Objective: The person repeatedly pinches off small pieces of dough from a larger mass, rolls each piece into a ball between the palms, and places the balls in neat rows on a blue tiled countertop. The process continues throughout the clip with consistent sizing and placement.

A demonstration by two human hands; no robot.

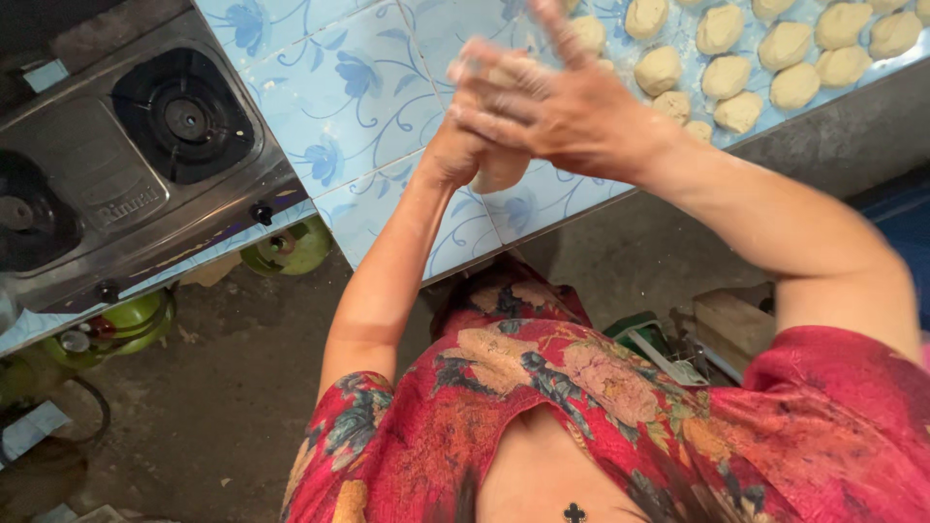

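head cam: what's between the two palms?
A lump of pale dough, pressed between the left hand below and the right hand on top. Only its lower edge and a bit near the fingers show in the head view.

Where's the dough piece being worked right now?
Head view, upper centre: dough piece pressed between left hand and right hand, above the tiled counter, left of the dough balls.

Person's wearing a short-sleeved red top [601, 416] with a big floral print all over it, pinkish and tan blooms mixed with dark teal leaves. The neckline dips in a V, and there's a small dark cross pendant [574, 512] hanging right at the bottom edge of the view. Both forearms are bare, and the right hand [552, 107] and left hand [460, 155] look dusted with flour.
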